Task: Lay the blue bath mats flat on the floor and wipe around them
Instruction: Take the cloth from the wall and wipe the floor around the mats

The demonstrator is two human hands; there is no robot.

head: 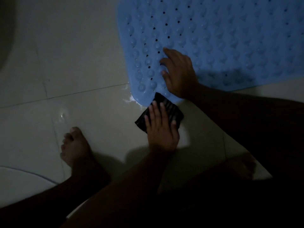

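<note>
Blue mat (222,38) under right hand (180,74) — dark cloth (172,109) under left hand (160,129).

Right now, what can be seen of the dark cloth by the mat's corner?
The dark cloth is a small folded piece with faint stripes, seemingly fabric. It lies flat on the pale tiled floor, its far corner over the blue mat edge. The left hand presses on it, fingers spread. Wet sheen shows just left.

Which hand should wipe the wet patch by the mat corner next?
Left, probably. The left hand already lies flat on the dark cloth beside the wet patch, while the right hand is pressing down the blue mat.
</note>
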